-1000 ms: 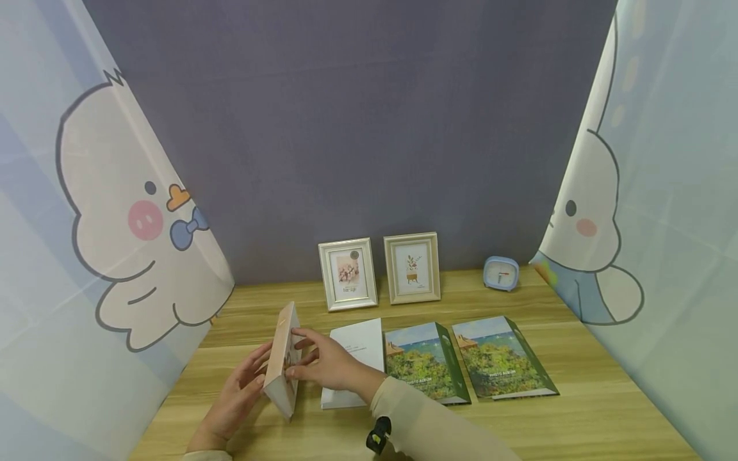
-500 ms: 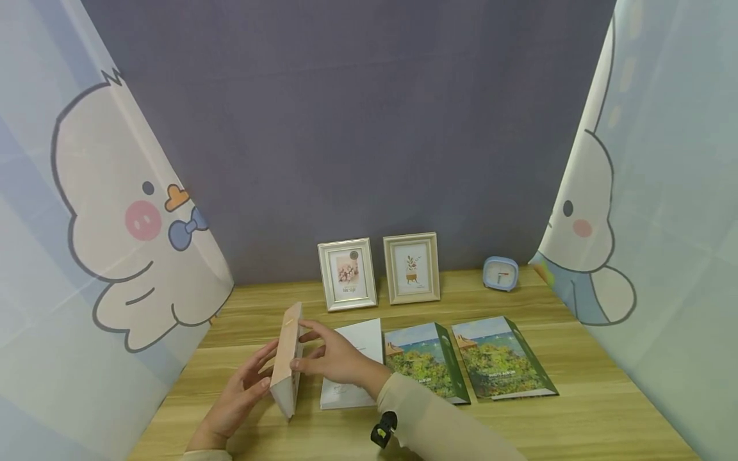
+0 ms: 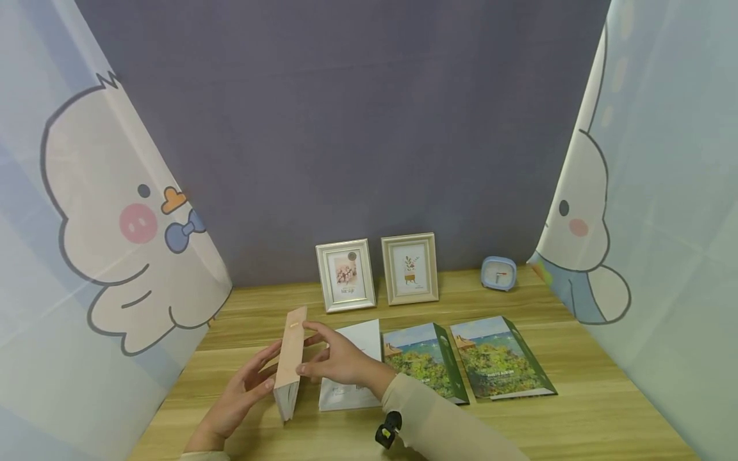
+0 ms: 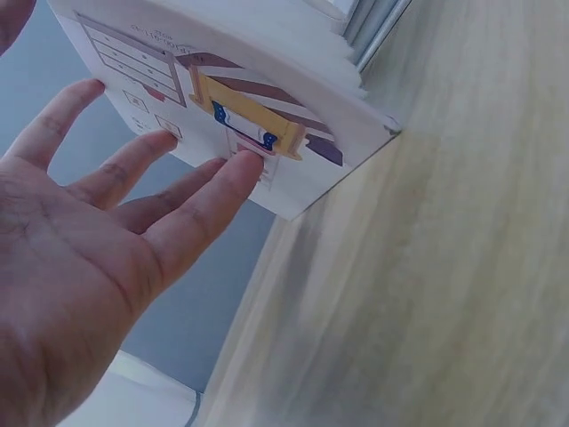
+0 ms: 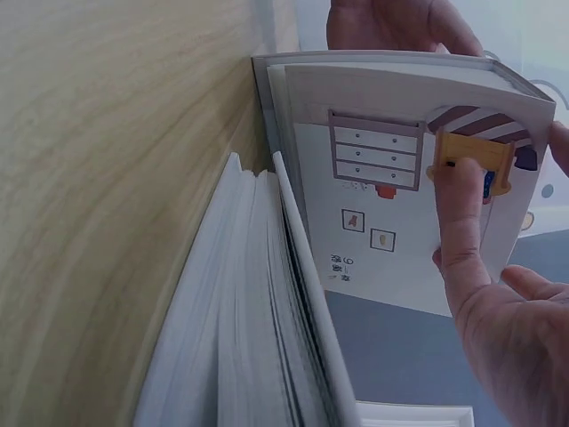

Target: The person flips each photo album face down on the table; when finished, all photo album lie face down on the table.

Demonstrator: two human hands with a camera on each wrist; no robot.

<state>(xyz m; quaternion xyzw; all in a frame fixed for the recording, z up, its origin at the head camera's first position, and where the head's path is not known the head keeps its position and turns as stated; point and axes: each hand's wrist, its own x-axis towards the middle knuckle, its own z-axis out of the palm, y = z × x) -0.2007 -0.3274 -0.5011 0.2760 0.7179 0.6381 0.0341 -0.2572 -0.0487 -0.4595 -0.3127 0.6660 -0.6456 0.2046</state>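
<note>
A book (image 3: 291, 355) with a pale pink spine stands on edge, spine up, at the table's left, its pages slightly fanned at the bottom. My left hand (image 3: 239, 390) touches its left cover with spread fingers; in the left wrist view the fingertips (image 4: 244, 165) lie on the cover's drawings. From the other side my right hand (image 3: 340, 362) touches the right cover, thumb near the lower end of the spine and forefinger higher up. In the right wrist view one straight finger (image 5: 460, 213) rests on a drawn bed beside a drawn chest of drawers.
Right of the book lies a white book (image 3: 352, 397), partly under my right hand. Two green photo albums (image 3: 426, 358) (image 3: 498, 362) lie farther right. Behind stand two picture frames (image 3: 346, 276) (image 3: 410, 269) and a small blue clock (image 3: 498, 273), before a grey curtain (image 3: 346, 128).
The book has shifted a little to the right and turned so its spine shows more broadly. Both hands stay on it, the right moving slightly right with it.
</note>
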